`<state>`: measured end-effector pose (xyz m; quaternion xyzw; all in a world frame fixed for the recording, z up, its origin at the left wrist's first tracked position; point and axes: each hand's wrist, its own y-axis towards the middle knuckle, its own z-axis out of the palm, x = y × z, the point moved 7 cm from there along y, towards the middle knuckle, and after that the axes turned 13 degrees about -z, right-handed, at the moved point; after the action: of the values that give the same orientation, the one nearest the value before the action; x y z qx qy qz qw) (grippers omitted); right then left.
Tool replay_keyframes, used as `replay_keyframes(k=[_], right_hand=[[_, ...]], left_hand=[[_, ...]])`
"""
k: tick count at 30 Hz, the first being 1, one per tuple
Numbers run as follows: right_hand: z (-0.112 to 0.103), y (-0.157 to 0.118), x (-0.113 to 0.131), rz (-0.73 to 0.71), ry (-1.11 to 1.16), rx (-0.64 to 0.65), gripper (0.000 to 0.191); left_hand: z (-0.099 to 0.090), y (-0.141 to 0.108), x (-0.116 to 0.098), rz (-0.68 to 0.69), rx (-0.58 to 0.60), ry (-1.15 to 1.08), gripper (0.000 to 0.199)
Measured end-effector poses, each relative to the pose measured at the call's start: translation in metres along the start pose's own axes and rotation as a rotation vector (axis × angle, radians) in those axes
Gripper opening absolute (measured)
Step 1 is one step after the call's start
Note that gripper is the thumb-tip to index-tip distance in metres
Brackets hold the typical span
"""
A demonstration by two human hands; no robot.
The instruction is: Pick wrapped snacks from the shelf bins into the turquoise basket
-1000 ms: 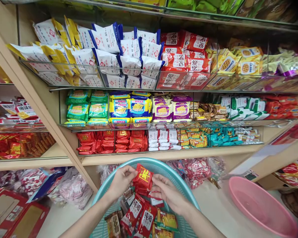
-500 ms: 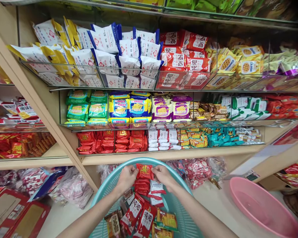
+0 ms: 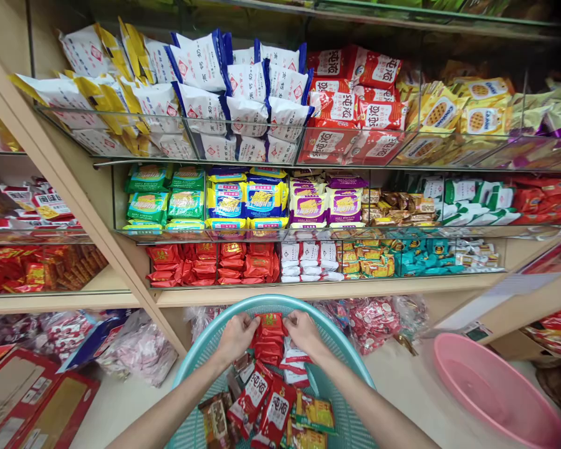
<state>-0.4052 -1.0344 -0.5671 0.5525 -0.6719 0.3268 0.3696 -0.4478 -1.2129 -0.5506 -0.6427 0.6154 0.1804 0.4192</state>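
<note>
Near the far rim of a teal plastic basket point(image 3: 236, 307), a red snack packet with gold print point(image 3: 271, 323) lies on top of a small stack of red packets point(image 3: 268, 350). My left hand point(image 3: 236, 337) pinches its left end, and my right hand point(image 3: 305, 332) pinches the right end. White-and-red packets point(image 3: 295, 368) lie beside the stack, partly beneath my right hand. Closer to me in the basket are larger red-and-white packets point(image 3: 277, 411), brown packets point(image 3: 214, 423) and yellow-green packets point(image 3: 315, 411).
Shelves point(image 3: 308, 293) with glass-fronted compartments of wrapped snacks rise beyond the basket. A pink basin point(image 3: 490, 393) stands on the floor at right. Red cardboard boxes point(image 3: 32, 399) and a plastic bag of packets point(image 3: 138, 352) are at left; more bagged goods point(image 3: 374, 321) sit under the shelf.
Both hands have lowered the red packet slightly, and it now rests flatter on the stack. The view has shifted a little.
</note>
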Motion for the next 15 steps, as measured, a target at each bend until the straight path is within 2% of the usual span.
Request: replay_keyframes(k=[3, 7, 10, 15], right_hand=[[0.003, -0.007, 0.005, 0.034, 0.064, 0.037, 0.018], [0.008, -0.014, 0.010, 0.163, 0.296, 0.073, 0.030], [0.012, -0.017, 0.014, 0.213, 0.391, 0.099, 0.031], [0.013, -0.021, 0.019, 0.207, 0.402, 0.105, 0.031]], left_hand=[[-0.002, -0.007, 0.004, -0.063, 0.078, -0.048, 0.033], [0.003, -0.018, 0.011, -0.219, 0.222, -0.126, 0.052], [0.007, -0.025, 0.011, -0.325, 0.294, -0.264, 0.061], [0.019, -0.034, 0.003, -0.351, 0.375, -0.328, 0.066]])
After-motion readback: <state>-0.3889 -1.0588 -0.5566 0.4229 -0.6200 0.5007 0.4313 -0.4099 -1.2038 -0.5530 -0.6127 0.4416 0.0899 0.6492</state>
